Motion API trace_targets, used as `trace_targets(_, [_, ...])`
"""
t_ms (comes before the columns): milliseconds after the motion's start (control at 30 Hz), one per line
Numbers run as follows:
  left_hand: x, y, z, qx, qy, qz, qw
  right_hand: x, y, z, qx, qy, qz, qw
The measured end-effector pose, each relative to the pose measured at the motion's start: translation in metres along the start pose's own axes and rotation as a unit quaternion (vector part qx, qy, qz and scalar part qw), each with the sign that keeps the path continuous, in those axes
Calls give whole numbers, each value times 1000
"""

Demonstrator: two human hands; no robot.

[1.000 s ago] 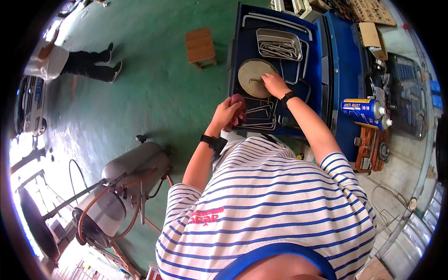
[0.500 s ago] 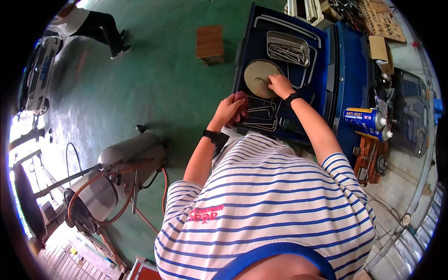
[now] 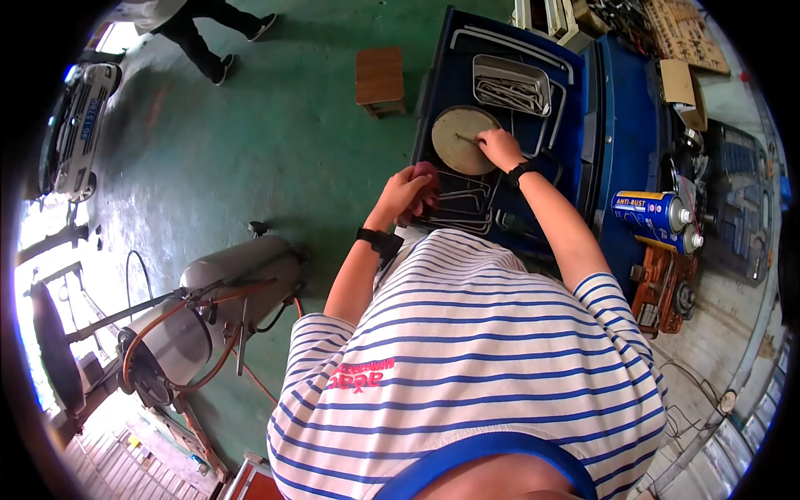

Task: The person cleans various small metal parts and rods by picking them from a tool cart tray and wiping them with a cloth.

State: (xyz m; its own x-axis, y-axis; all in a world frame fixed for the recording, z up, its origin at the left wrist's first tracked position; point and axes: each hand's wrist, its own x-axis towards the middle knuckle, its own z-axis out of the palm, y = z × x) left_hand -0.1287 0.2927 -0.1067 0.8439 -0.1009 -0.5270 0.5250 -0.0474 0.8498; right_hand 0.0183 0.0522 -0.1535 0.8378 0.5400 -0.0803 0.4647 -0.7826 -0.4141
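Observation:
An open blue drawer point(image 3: 575, 100) lies in front of me. My right hand point(image 3: 501, 151) is closed over a round, pale metal dish or disc point(image 3: 446, 157), pinching a small thin hex key point(image 3: 467, 138) that lies across its surface. My left hand point(image 3: 402, 193) grips a dark red cloth point(image 3: 427, 180) at the drawer's near left edge. Beyond the disc stands a metal tray point(image 3: 548, 98) filled with hex keys point(image 3: 508, 89). Several large L-shaped hex keys point(image 3: 508, 40) rest along the far end of the drawer, with more bent keys point(image 3: 462, 200) at the near end.
A wooden stool point(image 3: 379, 77) stands on the green floor. To the left are an air compressor tank point(image 3: 242, 267), a parked car point(image 3: 87, 125) and a walking person point(image 3: 196, 29). Blue anti-rust cans point(image 3: 646, 212) and an open tool case point(image 3: 737, 200) sit at the right.
Both hands stay almost in place, the right still pinching the key at the disc, the left still holding the cloth. The person at the back has stepped to the right.

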Motion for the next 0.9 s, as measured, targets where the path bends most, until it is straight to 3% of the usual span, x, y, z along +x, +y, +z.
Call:
trace_targets(667, [5,-9,3,-27,19,21,999,5,16,-6,26,72,4,997])
trace_targets(733, [4,-10,3,-37,17,11,999,3,16,-10,-1,75,-122,990])
trace_targets(900, [1,-4,0,-24,2,0,1000,-4,16,3,-57,69,-139,986])
